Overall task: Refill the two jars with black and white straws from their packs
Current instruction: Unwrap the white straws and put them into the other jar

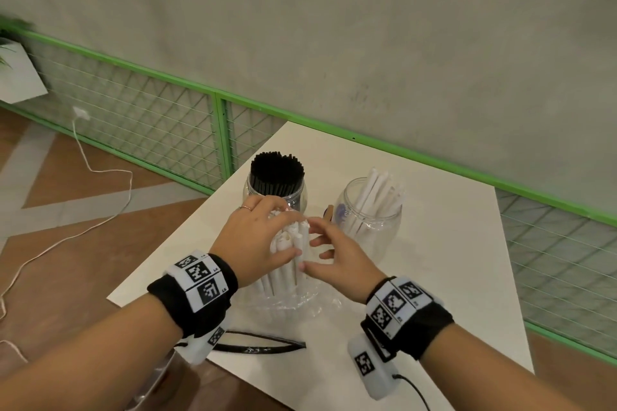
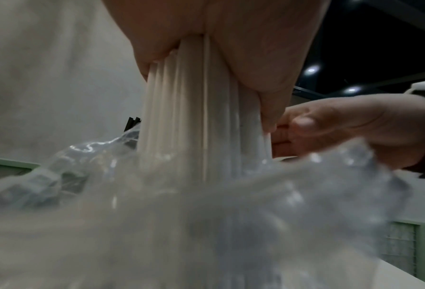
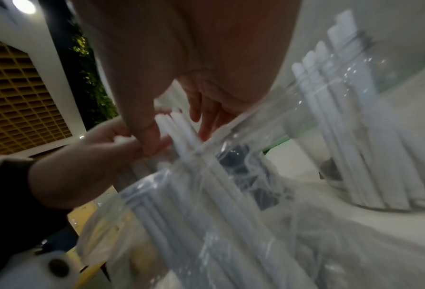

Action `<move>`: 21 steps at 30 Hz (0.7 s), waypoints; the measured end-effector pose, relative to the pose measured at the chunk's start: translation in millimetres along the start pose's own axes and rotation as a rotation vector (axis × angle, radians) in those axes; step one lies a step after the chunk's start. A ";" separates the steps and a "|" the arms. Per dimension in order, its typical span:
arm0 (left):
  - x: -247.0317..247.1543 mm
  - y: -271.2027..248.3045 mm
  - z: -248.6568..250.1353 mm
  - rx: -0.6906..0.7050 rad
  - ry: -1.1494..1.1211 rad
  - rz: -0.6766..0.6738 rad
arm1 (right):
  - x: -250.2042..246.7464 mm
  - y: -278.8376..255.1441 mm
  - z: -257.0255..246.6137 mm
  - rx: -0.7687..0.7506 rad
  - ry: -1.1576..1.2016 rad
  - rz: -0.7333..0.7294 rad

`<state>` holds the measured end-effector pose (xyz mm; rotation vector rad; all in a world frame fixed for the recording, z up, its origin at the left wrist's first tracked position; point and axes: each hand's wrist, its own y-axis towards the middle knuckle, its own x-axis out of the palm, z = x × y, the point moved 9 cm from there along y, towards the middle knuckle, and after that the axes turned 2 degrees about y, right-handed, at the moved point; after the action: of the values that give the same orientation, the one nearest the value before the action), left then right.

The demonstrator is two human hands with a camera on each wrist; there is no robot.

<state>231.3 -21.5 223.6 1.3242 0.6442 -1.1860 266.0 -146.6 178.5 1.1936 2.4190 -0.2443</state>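
Both hands meet over the middle of the white tabletop [image 1: 444,237]: my left hand [image 1: 258,238] has its fingers curled round the upper part of an upright bundle of white paper-wrapped straws [image 1: 289,255], while my right hand [image 1: 337,264] comes in from the other side with fingers loosely spread, its fingertips [image 3: 154,140] touching the straw tips; whether it pinches one I cannot tell. Going left to right, the flat black-edged empty pack [image 1: 260,345] lies near my left wrist, then comes the crumpled clear plastic pack [image 1: 300,302] bunched down around the foot of the bundle, and behind it the clear plastic jar packed with black straws [image 1: 277,177], which looks already full. Further right stands the second clear plastic jar [image 1: 370,213], holding only a modest lean of white straws, so I judge the white refill is the half left to do. From here the risk is in the lift: the bundle is thick for one hand, and if my grip slackens the outer straws could fan out and scatter. The loose wrapper could also drag up with them, or the bundle could catch the light jar's rim and tip it.
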 end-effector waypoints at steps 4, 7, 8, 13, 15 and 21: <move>1.0 -2.7 2.2 0.002 -0.030 -0.003 | 18.7 14.5 3.8 0.007 -0.009 0.011; 0.0 -5.7 -0.1 0.001 -0.056 0.002 | 18.9 17.1 9.8 0.033 0.086 0.060; -0.6 -6.5 -1.1 0.004 -0.051 0.002 | 16.0 16.5 11.8 0.040 0.094 0.081; -2.4 -10.7 -3.7 0.023 -0.019 0.048 | 3.1 9.4 19.4 0.057 0.206 0.156; -1.0 -10.9 -4.8 0.005 -0.020 0.052 | -5.7 6.4 13.2 0.036 0.232 0.205; 3.2 -11.0 -5.1 -0.029 -0.046 0.038 | -48.3 -4.0 -17.3 -0.007 0.295 0.413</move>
<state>223.5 -15.8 215.5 1.2767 0.5986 -1.1688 283.5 -177.6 215.5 1.7944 2.3295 0.0720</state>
